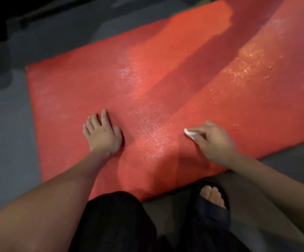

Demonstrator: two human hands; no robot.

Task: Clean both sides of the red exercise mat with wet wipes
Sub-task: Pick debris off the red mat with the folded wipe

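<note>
Left hand (102, 132): at 9 o'clock of centre, fingers straight and slightly apart, pressing flat on the red textured foam exercise mat (165, 79), which lies spread on the grey floor (5, 142).
Right hand (213, 140): at 3 o'clock, fingers clamped on a small crumpled white wet wipe (189, 132) touching the mat.
Step, judged: wiping the upward face.
Next: sweep toward dry areas; flipping not yet done.
</note>
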